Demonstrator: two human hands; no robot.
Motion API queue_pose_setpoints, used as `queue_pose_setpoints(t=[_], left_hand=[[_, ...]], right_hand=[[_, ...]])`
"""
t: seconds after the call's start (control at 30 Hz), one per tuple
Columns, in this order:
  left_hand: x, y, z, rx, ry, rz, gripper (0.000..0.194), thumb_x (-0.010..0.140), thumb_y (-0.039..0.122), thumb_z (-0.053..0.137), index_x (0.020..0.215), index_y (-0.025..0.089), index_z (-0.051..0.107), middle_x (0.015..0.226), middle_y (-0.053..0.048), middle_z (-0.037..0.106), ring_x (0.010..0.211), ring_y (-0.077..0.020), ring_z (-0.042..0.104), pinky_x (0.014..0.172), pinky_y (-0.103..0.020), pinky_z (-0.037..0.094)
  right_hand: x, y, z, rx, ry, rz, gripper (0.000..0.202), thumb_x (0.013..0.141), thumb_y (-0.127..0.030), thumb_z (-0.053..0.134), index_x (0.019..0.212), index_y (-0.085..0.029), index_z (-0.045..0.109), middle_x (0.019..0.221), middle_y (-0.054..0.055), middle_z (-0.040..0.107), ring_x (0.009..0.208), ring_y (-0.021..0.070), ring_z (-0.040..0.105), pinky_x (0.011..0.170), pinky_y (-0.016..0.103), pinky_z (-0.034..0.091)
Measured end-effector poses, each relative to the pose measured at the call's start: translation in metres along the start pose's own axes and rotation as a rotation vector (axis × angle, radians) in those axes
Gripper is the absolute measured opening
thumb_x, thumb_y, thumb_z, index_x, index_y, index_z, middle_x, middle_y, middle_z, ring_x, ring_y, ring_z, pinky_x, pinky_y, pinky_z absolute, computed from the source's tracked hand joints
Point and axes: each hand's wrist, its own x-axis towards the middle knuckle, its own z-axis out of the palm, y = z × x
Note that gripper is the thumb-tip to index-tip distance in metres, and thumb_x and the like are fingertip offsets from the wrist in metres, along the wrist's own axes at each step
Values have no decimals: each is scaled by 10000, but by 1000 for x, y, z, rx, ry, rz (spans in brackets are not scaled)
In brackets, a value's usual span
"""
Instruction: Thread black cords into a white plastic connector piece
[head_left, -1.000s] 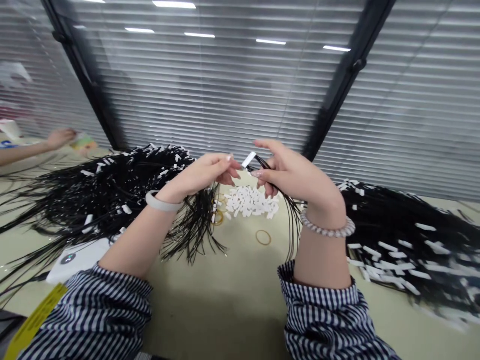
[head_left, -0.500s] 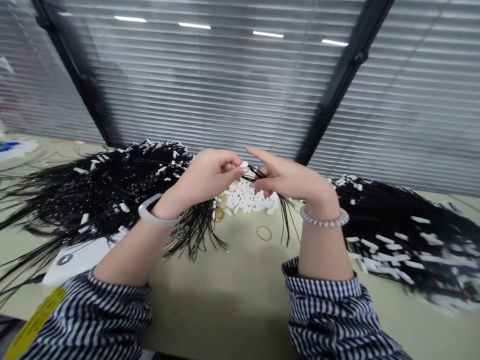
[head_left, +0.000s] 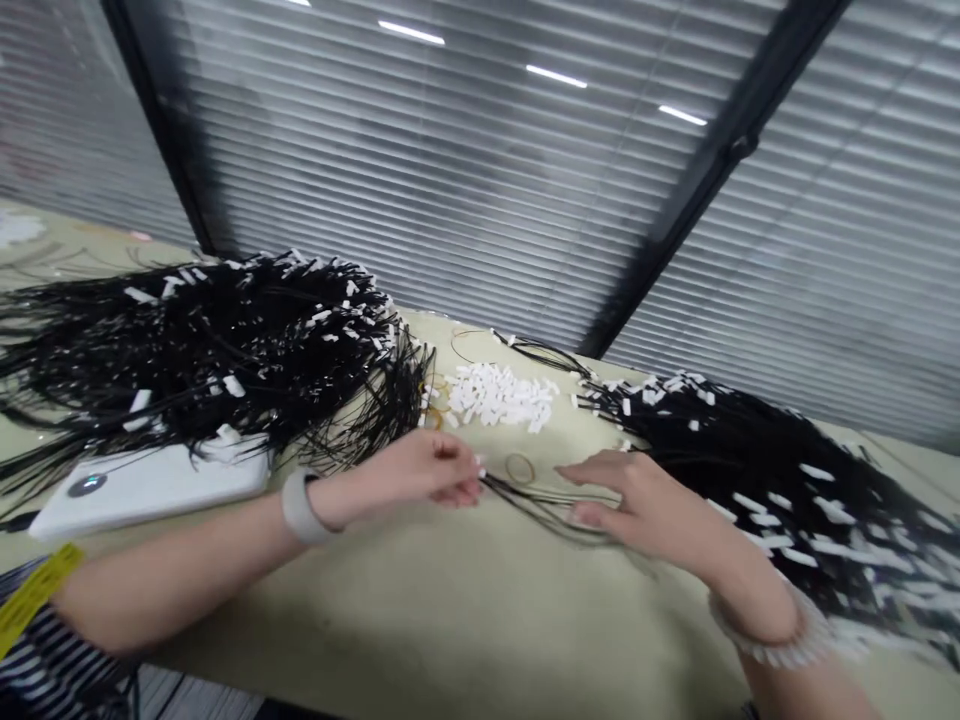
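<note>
My left hand (head_left: 439, 468) pinches the white-tipped end of a small bundle of thin black wires (head_left: 529, 500), low over the table's middle. From there the wires run right, toward my right hand (head_left: 637, 505). That hand is slightly blurred; its thumb and fingers are apart, with the wires passing by them and partly hidden. A yellowish rubber band (head_left: 520, 468) lies just behind the wires. Beyond it is a pile of small white pieces (head_left: 501, 395).
A large heap of black wires with white ends (head_left: 225, 340) covers the left, another heap (head_left: 742, 440) the right. A white device (head_left: 172, 490) lies at front left. Window blinds (head_left: 420, 180) rise behind the table (head_left: 450, 610).
Both hands have come down nearer the table, and my right hand has moved right, away from the left. The wire bundle now stretches out between them. The view has tilted.
</note>
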Motion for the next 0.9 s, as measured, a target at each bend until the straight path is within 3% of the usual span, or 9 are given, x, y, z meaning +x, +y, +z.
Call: queue_pose_setpoints(t=[0.07, 0.17, 0.27, 0.43, 0.57, 0.7, 0.77, 0.9], left_hand=[[1, -20, 13, -18, -11, -4, 194, 737, 332, 604, 779, 142, 613, 682, -37, 663, 621, -131, 626, 589, -257, 499], [0, -37, 30, -63, -18, -8, 135, 704, 188, 585, 835, 168, 560, 698, -4, 630, 638, -140, 626, 543, -248, 500], [-5, -41, 39, -67, 11, 10, 138, 718, 141, 514, 850, 179, 505, 698, 9, 589, 632, -134, 617, 514, -232, 493], [-11, -40, 43, -37, 67, 67, 228, 730, 94, 449, 931, 196, 483, 730, 8, 562, 552, -107, 571, 436, -202, 442], [-12, -42, 43, -14, 85, 94, 129, 730, 111, 480, 831, 188, 503, 619, 25, 554, 511, -110, 550, 464, -219, 438], [-10, -42, 45, -5, 126, 107, 82, 745, 229, 543, 789, 191, 486, 611, 27, 555, 518, -118, 547, 482, -234, 437], [-7, -41, 47, -7, 142, 112, 77, 760, 245, 528, 779, 191, 477, 621, 29, 545, 517, -115, 543, 475, -231, 430], [0, -41, 51, -9, 174, 146, 42, 793, 228, 477, 810, 191, 466, 710, 22, 536, 553, -105, 553, 503, -229, 436]], right_hand=[[14, -3, 4, 99, 23, 25, 318, 828, -410, 492, 1018, -203, 640, 953, 60, 664, 841, 164, 601, 755, 290, 449], [56, -12, 18, 105, 58, 56, 290, 854, -382, 460, 968, -181, 636, 927, 55, 653, 843, 144, 587, 791, 286, 437], [105, -19, 47, 89, 18, 98, 233, 837, -344, 506, 846, -146, 629, 845, 47, 633, 837, 149, 573, 799, 327, 439], [144, -21, 91, 105, -7, 215, 272, 859, -345, 485, 1018, -135, 553, 1014, 63, 575, 888, 154, 562, 778, 362, 469], [134, -17, 93, 235, 27, 234, 249, 863, -326, 481, 994, -128, 557, 977, 55, 580, 859, 144, 566, 758, 348, 476], [100, -11, 80, 491, 75, 230, 246, 850, -352, 494, 920, -123, 550, 771, 8, 591, 649, 96, 570, 612, 268, 490], [78, -11, 77, 620, 116, 234, 262, 829, -370, 509, 944, -136, 534, 720, -3, 588, 587, 87, 560, 561, 245, 484], [42, -19, 78, 794, 200, 236, 360, 783, -347, 561, 1092, -165, 527, 723, 0, 592, 625, 102, 568, 607, 261, 489]])
